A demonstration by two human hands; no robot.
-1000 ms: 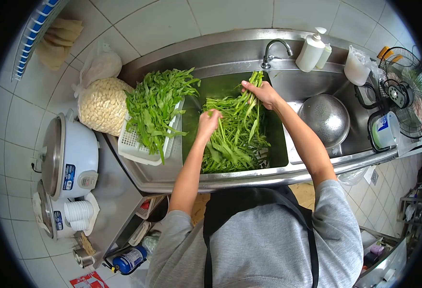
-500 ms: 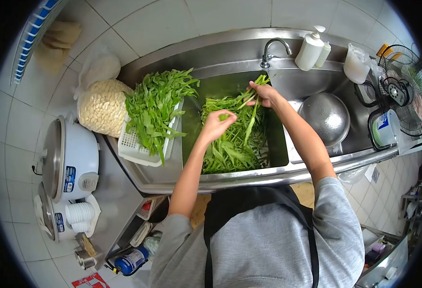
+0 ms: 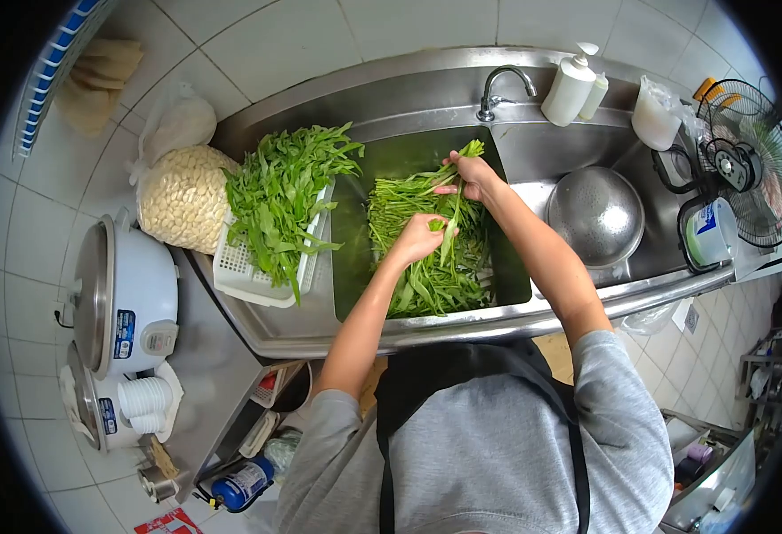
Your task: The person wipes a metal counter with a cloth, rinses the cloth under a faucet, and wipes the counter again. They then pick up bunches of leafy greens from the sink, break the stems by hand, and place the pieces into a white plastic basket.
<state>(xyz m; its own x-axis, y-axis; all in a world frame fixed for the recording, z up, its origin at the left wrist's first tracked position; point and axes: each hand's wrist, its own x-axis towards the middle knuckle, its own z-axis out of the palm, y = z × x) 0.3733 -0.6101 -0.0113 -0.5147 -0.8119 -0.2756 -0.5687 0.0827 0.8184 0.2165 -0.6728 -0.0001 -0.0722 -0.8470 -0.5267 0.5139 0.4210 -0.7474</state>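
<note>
Long-stemmed leafy greens that look like water spinach (image 3: 400,200) fill the left sink basin (image 3: 348,267). My right hand (image 3: 474,175) is closed around a few of the stalks near the back right of the basin, their cut ends poking up past the fingers. My left hand (image 3: 419,238) is in front and to the left, fingers pinched on a leafy stem close to the same bunch. Its fingertips are partly hidden by the greens. Left of the basin, a white perforated basket (image 3: 253,278) bears a heap of similar leaves (image 3: 279,200).
Behind the basin rises a faucet (image 3: 506,89), with a white pump bottle (image 3: 571,91) beside it. An upturned metal bowl (image 3: 597,216) lies in the right basin. A bag of pale pieces (image 3: 182,200) and a rice cooker (image 3: 133,294) stand left; a fan (image 3: 751,165) is far right.
My left hand has moved right, closer to my right hand, and now pinches a stem at the bunch. My right hand keeps its hold on the stalks. The view has shifted slightly.
</note>
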